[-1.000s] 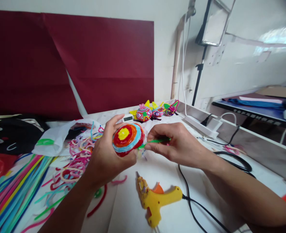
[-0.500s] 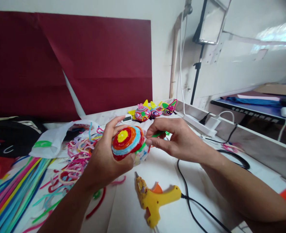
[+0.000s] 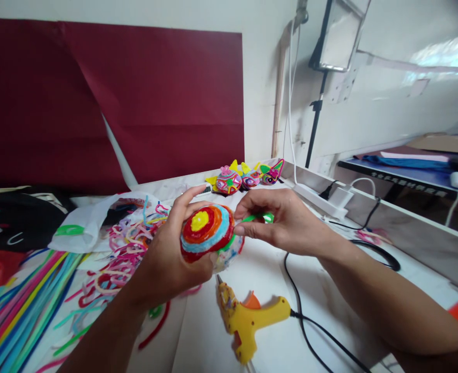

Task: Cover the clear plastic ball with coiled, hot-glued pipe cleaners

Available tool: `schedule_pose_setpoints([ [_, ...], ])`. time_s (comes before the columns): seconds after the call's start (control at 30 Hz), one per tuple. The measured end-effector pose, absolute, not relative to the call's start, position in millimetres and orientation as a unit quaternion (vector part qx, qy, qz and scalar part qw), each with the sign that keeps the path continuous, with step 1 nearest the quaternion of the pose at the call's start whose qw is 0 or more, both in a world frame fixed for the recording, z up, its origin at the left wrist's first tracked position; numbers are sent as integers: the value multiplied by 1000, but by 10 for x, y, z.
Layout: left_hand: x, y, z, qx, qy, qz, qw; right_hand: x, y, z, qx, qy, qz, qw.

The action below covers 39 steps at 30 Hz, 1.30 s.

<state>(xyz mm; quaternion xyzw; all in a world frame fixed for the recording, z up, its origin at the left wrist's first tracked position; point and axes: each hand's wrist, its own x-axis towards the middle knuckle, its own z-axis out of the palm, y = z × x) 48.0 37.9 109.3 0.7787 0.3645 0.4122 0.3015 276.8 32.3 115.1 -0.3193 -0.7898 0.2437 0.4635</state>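
My left hand (image 3: 182, 248) is wrapped round a ball (image 3: 207, 228) covered in rings of yellow, red, orange and light blue fuzzy stem. The ball's lower right side is paler, with a green strand along the rings' edge. In a pinch at that side, my right hand (image 3: 275, 220) holds a green pipe cleaner (image 3: 255, 219), part of which shows between thumb and fingers. Below the ball a yellow glue gun (image 3: 252, 321) lies on the white table (image 3: 201, 336), its nozzle pointing up toward the ball.
Loose curled pipe cleaners (image 3: 123, 254) are heaped left of my hands, beside a bundle of straight ones (image 3: 30, 311). Several decorated fish-like figures (image 3: 229, 180) stand at the back. A black cord (image 3: 300, 311) runs from the glue gun; a power strip (image 3: 320, 199) lies at right.
The ball has tilted and shifted slightly down and right in my left hand. More of the green pipe cleaner now shows in my right hand's pinch.
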Motion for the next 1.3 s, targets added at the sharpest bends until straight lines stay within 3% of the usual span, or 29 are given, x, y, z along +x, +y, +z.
schedule_pose_setpoints([
  [0.37, 542, 304, 1161, 758, 368, 383, 378, 2818, 397, 1192, -302, -729, 460, 406],
  [0.8, 466, 351, 1103, 763, 334, 373, 408, 2825, 447, 1172, -335, -700, 501, 383],
  [1.03, 345, 460, 1005, 771, 321, 376, 401, 2850, 502, 1172, -377, -704, 467, 380],
  [1.3, 392, 427, 1059, 785, 340, 365, 367, 2843, 680, 1014, -288, -677, 599, 315],
])
